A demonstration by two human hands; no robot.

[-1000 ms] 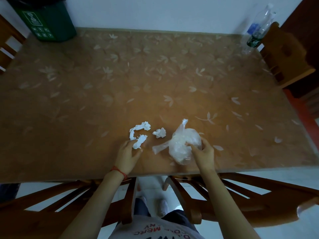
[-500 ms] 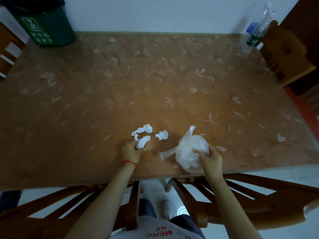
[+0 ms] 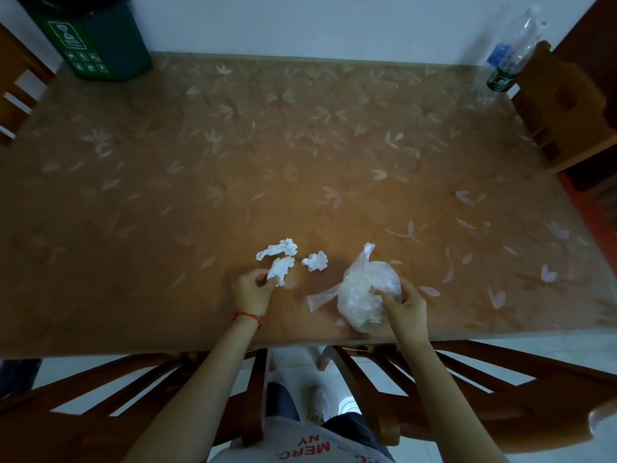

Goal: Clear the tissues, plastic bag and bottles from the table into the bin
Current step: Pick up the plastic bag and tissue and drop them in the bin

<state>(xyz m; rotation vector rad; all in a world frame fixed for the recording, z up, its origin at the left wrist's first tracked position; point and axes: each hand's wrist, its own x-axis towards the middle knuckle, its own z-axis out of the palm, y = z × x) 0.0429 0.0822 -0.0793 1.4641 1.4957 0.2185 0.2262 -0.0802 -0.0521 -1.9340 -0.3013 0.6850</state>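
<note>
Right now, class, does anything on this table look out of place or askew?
Yes: litter. Three crumpled tissues lie near the front edge; the left hand pinches one. The right hand grips a scrunched plastic bag. Two bottles stand leaning at the far right corner. The green bin sits on the table's far left corner.

Both forearms are reaching forward over the near bench point(image 3: 133, 228) edge. The left hand point(image 3: 252, 292) is pinching a tissue point(image 3: 280, 270) between curled fingers; the right hand point(image 3: 405, 307) is curling its grip around the plastic bag point(image 3: 362, 295).
</note>
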